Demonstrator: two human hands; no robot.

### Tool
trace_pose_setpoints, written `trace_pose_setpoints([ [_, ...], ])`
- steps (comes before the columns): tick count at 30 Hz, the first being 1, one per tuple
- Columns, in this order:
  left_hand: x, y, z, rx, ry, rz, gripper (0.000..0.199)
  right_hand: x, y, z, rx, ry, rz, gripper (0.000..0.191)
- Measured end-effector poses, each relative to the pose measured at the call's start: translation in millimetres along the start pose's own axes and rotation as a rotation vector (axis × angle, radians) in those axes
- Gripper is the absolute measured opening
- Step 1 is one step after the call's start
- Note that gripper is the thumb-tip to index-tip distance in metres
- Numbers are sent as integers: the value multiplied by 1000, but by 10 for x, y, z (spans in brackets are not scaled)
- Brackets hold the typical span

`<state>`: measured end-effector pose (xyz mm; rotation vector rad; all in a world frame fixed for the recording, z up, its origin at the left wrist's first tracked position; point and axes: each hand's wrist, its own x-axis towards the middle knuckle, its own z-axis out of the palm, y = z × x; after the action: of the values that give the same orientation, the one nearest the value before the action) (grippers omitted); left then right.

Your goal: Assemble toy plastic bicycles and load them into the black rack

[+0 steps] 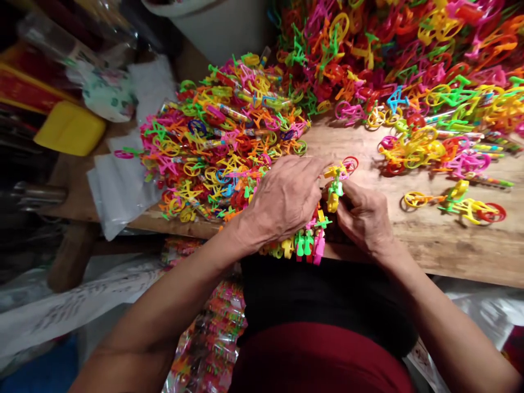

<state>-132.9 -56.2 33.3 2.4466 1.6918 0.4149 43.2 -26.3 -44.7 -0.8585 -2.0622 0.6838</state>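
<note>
Near the table's front edge, my left hand (286, 196) is closed, its fingers pressed together over a small toy bicycle (335, 188) with yellow, green and red parts. My right hand (366, 213) pinches the same toy from the other side. Under my left palm sticks out a row of toy bicycles (309, 244) in green, pink and yellow. Another toy bicycle (458, 202) lies at the right on the wooden table (429, 240). My hands hide part of what they hold.
A big heap of colourful toys (221, 136) lies left of my hands, a larger pile (368, 49) at the back right. White plastic bags (123, 185) and a yellow scoop-like piece (71, 128) are at the left. Packed strips (216, 333) hang below the table edge.
</note>
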Motion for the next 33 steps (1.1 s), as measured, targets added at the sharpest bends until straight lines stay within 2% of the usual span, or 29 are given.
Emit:
trace_pose_setpoints([
  [3,-3,21,-21,-4,-13,-4,45,-43,-1,63,-82,21,-43,17],
  [9,14,53,-117,-97,2,-29,44,-116,-50,176,-251,43,-35,20],
  [12,45,40,-196,-192,-59,-82,42,-133,-50,197,-252,55,-61,23],
  [15,77,22,-270,-248,-139,-84,43,-137,-32,203,-234,14,-51,25],
  [19,133,26,-318,-174,-164,-60,46,-134,-21,194,-223,-10,-24,24],
  [24,230,45,-192,-69,-231,-12,37,-132,-8,201,-228,-18,10,20],
  [29,214,44,-51,22,-132,-63,34,-110,-24,204,-221,50,-50,20],
  [33,184,58,-50,68,-159,-38,30,-56,-39,-21,-113,-39,-33,18],
])
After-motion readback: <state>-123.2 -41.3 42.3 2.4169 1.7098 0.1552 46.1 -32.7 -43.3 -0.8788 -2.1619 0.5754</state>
